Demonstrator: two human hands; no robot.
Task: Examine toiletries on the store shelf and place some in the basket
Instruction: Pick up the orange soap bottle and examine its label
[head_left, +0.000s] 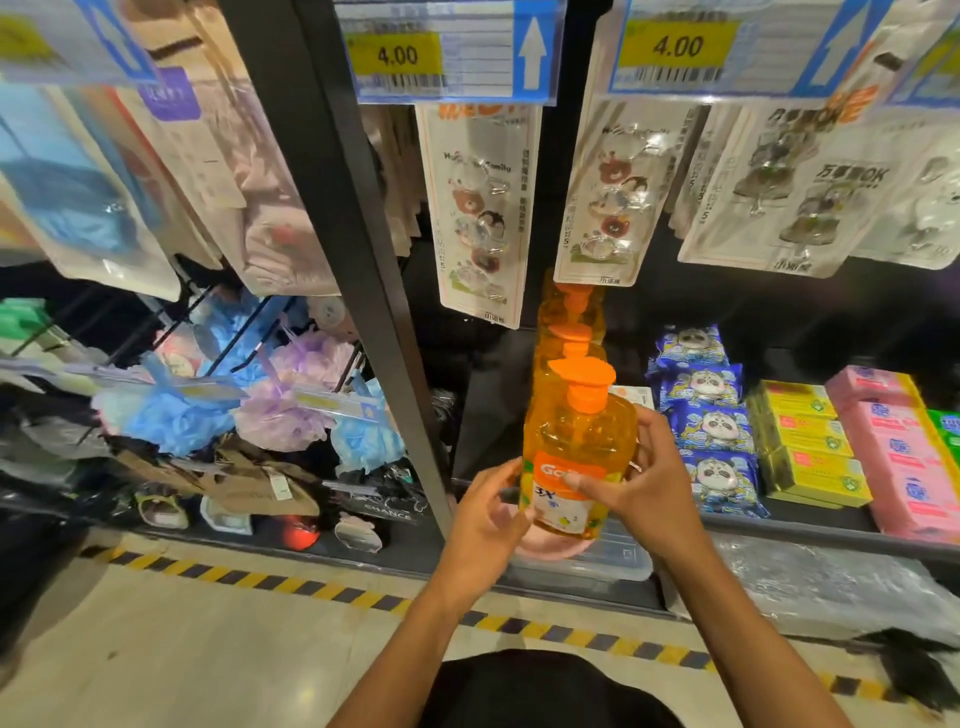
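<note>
An orange pump bottle of liquid soap (576, 441) with an orange pump head stands upright at the front of a row of like bottles (569, 332) on the low shelf. My left hand (485, 512) curls round its lower left side. My right hand (641, 478) grips the right side, with the thumb across the label. No basket is in view.
Blue panda packs (711, 431), yellow boxes (808, 447) and pink soap boxes (904, 457) fill the shelf to the right. Hook packs (478, 208) hang above under price tags. A black upright post (358, 249) divides off bath sponges (291, 395) on the left. A clear lidded bin (602, 564) lies below.
</note>
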